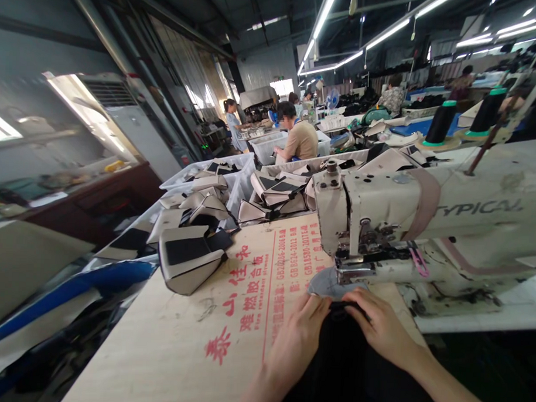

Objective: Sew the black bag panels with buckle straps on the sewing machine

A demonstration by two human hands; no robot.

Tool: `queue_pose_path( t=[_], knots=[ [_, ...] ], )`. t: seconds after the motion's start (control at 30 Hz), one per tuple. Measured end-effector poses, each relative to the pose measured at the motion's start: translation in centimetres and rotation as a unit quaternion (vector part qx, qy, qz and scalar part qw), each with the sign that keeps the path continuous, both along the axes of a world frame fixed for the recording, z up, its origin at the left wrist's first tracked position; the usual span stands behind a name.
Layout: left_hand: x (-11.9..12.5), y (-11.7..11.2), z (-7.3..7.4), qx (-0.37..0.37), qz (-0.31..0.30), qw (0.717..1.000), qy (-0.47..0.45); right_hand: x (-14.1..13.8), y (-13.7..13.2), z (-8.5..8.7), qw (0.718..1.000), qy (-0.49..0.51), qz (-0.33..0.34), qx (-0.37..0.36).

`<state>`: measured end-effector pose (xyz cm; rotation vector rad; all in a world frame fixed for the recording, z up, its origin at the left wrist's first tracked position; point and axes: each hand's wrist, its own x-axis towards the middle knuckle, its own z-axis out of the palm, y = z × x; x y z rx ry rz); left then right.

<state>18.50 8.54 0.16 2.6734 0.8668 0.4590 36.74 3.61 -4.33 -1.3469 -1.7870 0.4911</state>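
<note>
My left hand [296, 340] and my right hand [380, 322] are close together in front of the sewing machine [382, 211]. Fingers of both hands are closed on the edge of a piece of black fabric [341, 312]. Below, it blends into the dark clothing on my lap, so its full shape cannot be made out. Just beyond my fingertips a rounded grey piece [327, 283] lies under the machine's presser foot area. A beige and black sewn piece [191, 257] rests on the plywood tabletop [170, 350], left of the machine.
White bins [246, 182] filled with similar beige and black pieces stand behind the tabletop. Black thread cones [442, 123] top the machine at right. A blue-edged container [71, 311] is at lower left. A seated person [300, 137] and other people work farther back.
</note>
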Motion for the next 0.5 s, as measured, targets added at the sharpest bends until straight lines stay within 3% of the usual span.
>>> queue_pose_path(
  t=[0.1,0.23,0.37,0.5],
  knots=[
    [0.5,0.3,1.0,-0.021,-0.012,1.000,0.019,0.2,0.1,0.0,1.000,-0.003,0.003,-0.004],
    [1.1,0.9,1.9,-0.072,-0.028,0.997,0.005,0.9,0.7,0.6,0.996,-0.071,0.060,-0.009],
    [0.9,2.3,1.7,-0.173,-0.014,0.983,-0.055,1.5,1.1,1.2,0.989,-0.130,0.067,-0.010],
    [-1.0,2.7,0.7,-0.281,0.007,0.954,-0.103,1.5,1.4,1.0,0.989,-0.138,0.045,-0.003]
  ],
)
